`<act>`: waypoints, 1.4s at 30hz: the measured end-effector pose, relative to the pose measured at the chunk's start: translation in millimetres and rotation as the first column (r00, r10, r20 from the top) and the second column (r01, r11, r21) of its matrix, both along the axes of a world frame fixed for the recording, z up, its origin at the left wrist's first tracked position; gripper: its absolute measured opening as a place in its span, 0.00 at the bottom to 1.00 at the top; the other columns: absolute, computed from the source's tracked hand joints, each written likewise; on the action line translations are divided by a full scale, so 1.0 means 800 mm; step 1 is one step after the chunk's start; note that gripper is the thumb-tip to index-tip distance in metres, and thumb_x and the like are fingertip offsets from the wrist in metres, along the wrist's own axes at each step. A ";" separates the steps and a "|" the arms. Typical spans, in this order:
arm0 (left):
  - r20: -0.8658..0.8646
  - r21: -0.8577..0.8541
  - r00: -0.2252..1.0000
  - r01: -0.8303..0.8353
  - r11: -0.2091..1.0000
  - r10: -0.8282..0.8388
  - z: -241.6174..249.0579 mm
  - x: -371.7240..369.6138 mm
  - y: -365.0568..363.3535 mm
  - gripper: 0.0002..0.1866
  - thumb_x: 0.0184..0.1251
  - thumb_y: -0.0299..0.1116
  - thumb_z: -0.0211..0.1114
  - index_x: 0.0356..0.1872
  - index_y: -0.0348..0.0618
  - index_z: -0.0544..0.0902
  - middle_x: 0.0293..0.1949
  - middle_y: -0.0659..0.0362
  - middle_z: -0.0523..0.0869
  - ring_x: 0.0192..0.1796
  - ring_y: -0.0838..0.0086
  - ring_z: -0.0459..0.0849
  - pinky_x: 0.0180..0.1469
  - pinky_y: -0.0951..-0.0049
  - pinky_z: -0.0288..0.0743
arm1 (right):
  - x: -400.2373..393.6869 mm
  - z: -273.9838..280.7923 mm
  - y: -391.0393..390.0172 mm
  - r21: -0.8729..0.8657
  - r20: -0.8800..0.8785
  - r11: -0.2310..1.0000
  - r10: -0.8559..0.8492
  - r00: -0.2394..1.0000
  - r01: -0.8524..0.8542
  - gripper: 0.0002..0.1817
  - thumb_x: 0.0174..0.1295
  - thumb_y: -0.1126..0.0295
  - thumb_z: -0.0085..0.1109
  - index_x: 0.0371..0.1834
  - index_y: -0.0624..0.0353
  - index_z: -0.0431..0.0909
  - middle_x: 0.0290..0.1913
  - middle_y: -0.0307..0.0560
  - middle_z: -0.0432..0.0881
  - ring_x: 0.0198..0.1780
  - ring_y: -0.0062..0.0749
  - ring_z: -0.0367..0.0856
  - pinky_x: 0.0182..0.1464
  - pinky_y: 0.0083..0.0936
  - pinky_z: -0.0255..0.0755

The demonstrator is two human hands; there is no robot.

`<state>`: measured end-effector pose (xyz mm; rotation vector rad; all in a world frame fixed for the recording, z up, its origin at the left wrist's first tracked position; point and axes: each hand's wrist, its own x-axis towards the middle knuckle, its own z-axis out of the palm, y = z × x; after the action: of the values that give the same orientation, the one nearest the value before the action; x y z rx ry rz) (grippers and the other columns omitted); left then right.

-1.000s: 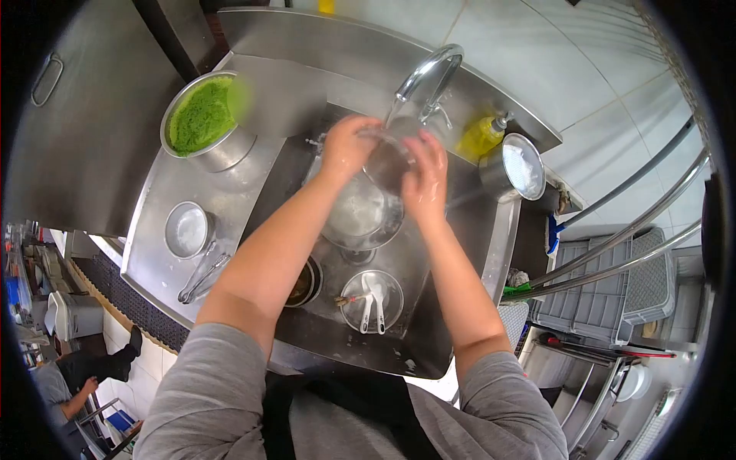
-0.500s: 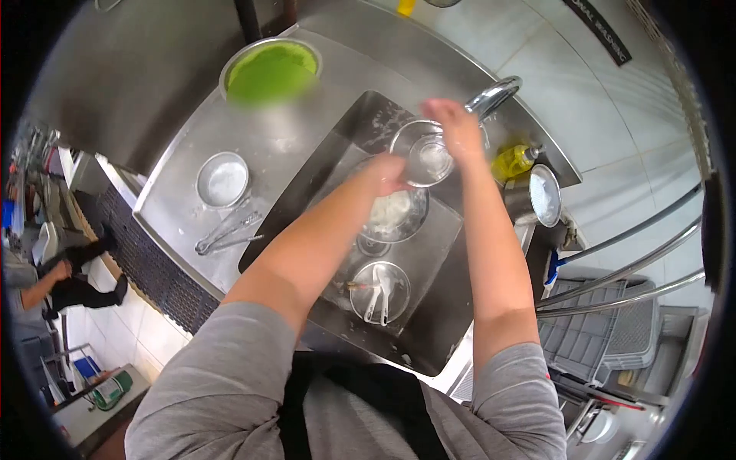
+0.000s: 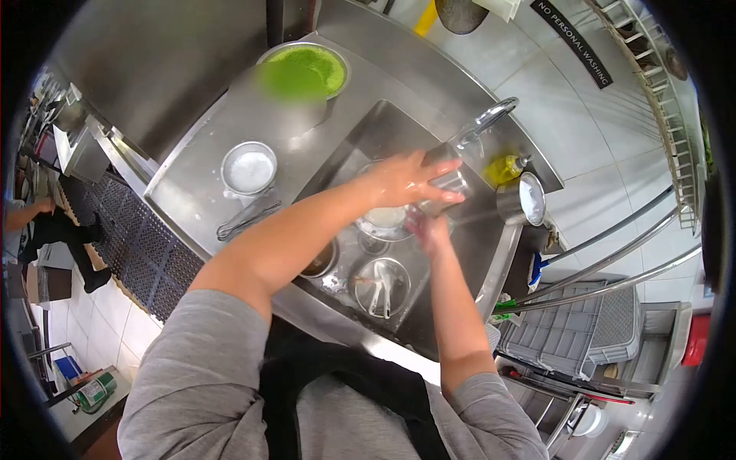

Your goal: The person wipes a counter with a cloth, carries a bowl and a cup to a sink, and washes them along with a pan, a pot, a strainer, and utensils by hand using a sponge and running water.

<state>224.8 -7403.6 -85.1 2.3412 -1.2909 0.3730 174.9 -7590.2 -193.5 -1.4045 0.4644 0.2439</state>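
Under the faucet (image 3: 494, 115), a stainless steel container (image 3: 454, 178) is tilted on its side between my two wet hands. My left hand (image 3: 406, 184) lies across its upper side with the fingers spread around the wall. From below, my right hand (image 3: 429, 231) grips its lower end; some of those fingers are hidden. A metal bowl (image 3: 383, 228) with whitish contents is beneath my hands in the sink (image 3: 429, 295). Closer to me in the basin, a round metal container (image 3: 366, 305) holds white spoons (image 3: 382, 290). My left forearm partly covers a dark-looking pot (image 3: 322, 261).
On the left counter are a small foamy bowl (image 3: 249, 170), a metal whisk or tongs (image 3: 249, 221) and a bowl of green stuff (image 3: 326, 70). A yellow soap bottle (image 3: 504, 169) and a metal pot (image 3: 512, 201) stand right. A person (image 3: 65, 234) is at far left.
The steel container has turned from facing up to lying sideways. My left hand has moved over it, and my right hand has dropped below it. The whole view has shifted slightly.
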 end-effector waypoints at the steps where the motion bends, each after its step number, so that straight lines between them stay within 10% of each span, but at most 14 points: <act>1: -0.098 -0.029 0.995 0.009 1.000 -0.012 -0.001 -0.008 0.021 0.35 0.58 0.23 0.54 0.59 0.90 0.70 0.71 0.59 0.59 0.52 0.44 0.76 0.51 0.53 0.80 | -0.019 -0.012 0.011 -0.137 -0.016 0.990 0.013 1.000 -0.015 0.20 0.68 0.64 0.47 0.61 0.57 0.65 0.52 0.44 0.77 0.50 0.37 0.78 0.40 0.32 0.77; 4: 0.286 -0.078 0.958 -0.009 0.997 0.031 0.023 -0.036 0.106 0.37 0.53 0.21 0.61 0.56 0.88 0.74 0.70 0.55 0.60 0.54 0.46 0.74 0.59 0.57 0.74 | -0.072 -0.092 0.004 -0.437 -0.111 0.882 0.142 0.984 -0.177 0.18 0.65 0.64 0.53 0.56 0.58 0.70 0.51 0.48 0.78 0.51 0.43 0.77 0.45 0.36 0.75; 6: 0.253 -0.299 0.935 -0.168 0.940 0.247 0.017 -0.053 0.183 0.34 0.53 0.19 0.62 0.58 0.76 0.77 0.68 0.51 0.61 0.59 0.48 0.71 0.62 0.60 0.69 | -0.107 -0.122 0.015 -0.890 -0.056 0.404 0.363 0.930 -0.212 0.16 0.60 0.69 0.56 0.51 0.60 0.74 0.50 0.55 0.78 0.52 0.50 0.75 0.52 0.38 0.71; 11: -0.110 -0.490 0.582 -0.737 0.465 0.806 0.032 -0.104 0.381 0.33 0.63 0.21 0.50 0.69 0.64 0.61 0.66 0.48 0.57 0.66 0.58 0.63 0.61 0.65 0.71 | -0.124 -0.008 0.201 -0.859 0.394 0.507 0.748 0.534 -0.075 0.22 0.50 0.76 0.57 0.52 0.61 0.74 0.53 0.55 0.76 0.55 0.52 0.73 0.57 0.40 0.68; 13: -0.712 -0.257 0.323 -0.946 0.198 0.623 0.047 -0.136 0.433 0.32 0.60 0.20 0.47 0.69 0.55 0.61 0.62 0.47 0.65 0.59 0.59 0.73 0.47 0.67 0.81 | -0.125 0.035 0.284 -0.919 0.351 0.383 0.902 0.251 -0.095 0.21 0.53 0.75 0.54 0.53 0.58 0.74 0.55 0.51 0.75 0.58 0.48 0.72 0.59 0.37 0.66; 15: -0.948 -0.097 0.159 -0.969 0.228 0.275 0.014 -0.147 0.499 0.30 0.62 0.25 0.47 0.69 0.49 0.60 0.53 0.48 0.73 0.48 0.58 0.82 0.37 0.67 0.84 | -0.125 0.059 0.349 -0.924 0.370 0.381 0.912 0.175 -0.031 0.20 0.58 0.74 0.49 0.56 0.55 0.73 0.57 0.48 0.74 0.59 0.44 0.72 0.61 0.38 0.63; 19: -0.994 0.061 -0.074 -0.988 0.142 -0.085 -0.053 -0.158 0.571 0.29 0.67 0.33 0.49 0.69 0.44 0.57 0.53 0.50 0.75 0.37 0.62 0.86 0.36 0.69 0.84 | -0.116 0.046 0.394 -0.944 0.299 0.253 0.927 0.225 0.212 0.19 0.61 0.74 0.44 0.55 0.55 0.72 0.55 0.49 0.75 0.59 0.42 0.72 0.61 0.42 0.62; 21: -0.975 0.049 -0.069 -0.994 0.097 -0.212 -0.056 -0.170 0.570 0.30 0.69 0.38 0.51 0.70 0.43 0.56 0.58 0.48 0.73 0.37 0.62 0.86 0.36 0.70 0.84 | -0.110 0.060 0.377 -0.994 0.035 0.047 0.991 0.126 -0.095 0.18 0.59 0.73 0.49 0.54 0.57 0.71 0.51 0.49 0.76 0.57 0.43 0.73 0.62 0.44 0.61; 24: -0.989 -0.106 0.101 -0.993 -0.041 0.109 -0.021 -0.210 0.513 0.42 0.67 0.57 0.55 0.73 0.46 0.49 0.67 0.45 0.62 0.36 0.66 0.85 0.34 0.74 0.81 | -0.109 0.071 0.326 -0.933 0.247 0.314 0.913 0.323 -0.174 0.17 0.58 0.70 0.54 0.52 0.60 0.71 0.48 0.54 0.76 0.55 0.49 0.74 0.60 0.42 0.63; 26: -0.881 -0.227 0.139 -0.963 -0.146 0.453 -0.041 -0.229 0.497 0.36 0.69 0.50 0.56 0.71 0.43 0.56 0.64 0.47 0.63 0.43 0.68 0.82 0.35 0.74 0.78 | -0.094 0.063 0.276 -0.711 0.368 0.681 0.575 0.731 -0.178 0.18 0.60 0.68 0.57 0.52 0.63 0.70 0.48 0.56 0.76 0.54 0.49 0.74 0.57 0.38 0.66; 29: -0.424 -0.474 0.281 -0.879 0.054 0.861 -0.067 -0.270 0.432 0.23 0.66 0.28 0.58 0.61 0.36 0.67 0.56 0.48 0.67 0.46 0.70 0.70 0.44 0.75 0.69 | -0.012 0.056 0.167 -0.052 0.335 0.997 -0.041 0.941 0.062 0.13 0.65 0.68 0.52 0.50 0.59 0.70 0.40 0.41 0.77 0.44 0.29 0.77 0.46 0.32 0.73; 32: -0.282 -0.470 0.577 -0.779 0.414 0.766 -0.073 -0.279 0.340 0.24 0.54 0.17 0.59 0.55 0.39 0.71 0.48 0.52 0.70 0.39 0.69 0.71 0.40 0.76 0.67 | 0.095 0.035 0.050 0.563 0.073 0.784 -0.363 0.929 0.262 0.05 0.66 0.69 0.51 0.42 0.55 0.70 0.36 0.44 0.80 0.37 0.37 0.81 0.38 0.35 0.79; 36: -0.173 -0.436 0.892 -0.449 0.780 0.417 -0.020 -0.206 0.213 0.14 0.53 0.19 0.62 0.42 0.43 0.80 0.45 0.53 0.74 0.47 0.64 0.75 0.46 0.70 0.72 | 0.119 0.084 0.027 0.460 0.179 0.857 -0.348 0.920 0.234 0.07 0.65 0.70 0.54 0.44 0.55 0.71 0.41 0.44 0.82 0.41 0.37 0.82 0.39 0.33 0.78; 42: -0.662 -0.444 0.741 -0.509 0.737 0.113 -0.009 -0.017 0.032 0.15 0.66 0.35 0.60 0.49 0.38 0.78 0.49 0.50 0.77 0.47 0.60 0.79 0.52 0.67 0.73 | 0.117 0.099 0.006 0.537 0.305 0.841 -0.118 0.945 -0.069 0.20 0.68 0.53 0.51 0.52 0.57 0.75 0.44 0.41 0.83 0.39 0.31 0.81 0.38 0.30 0.76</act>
<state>211.4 -7378.3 -92.2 1.8645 -0.3466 0.0933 268.7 -7585.5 -114.3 -0.8511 0.1146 0.1017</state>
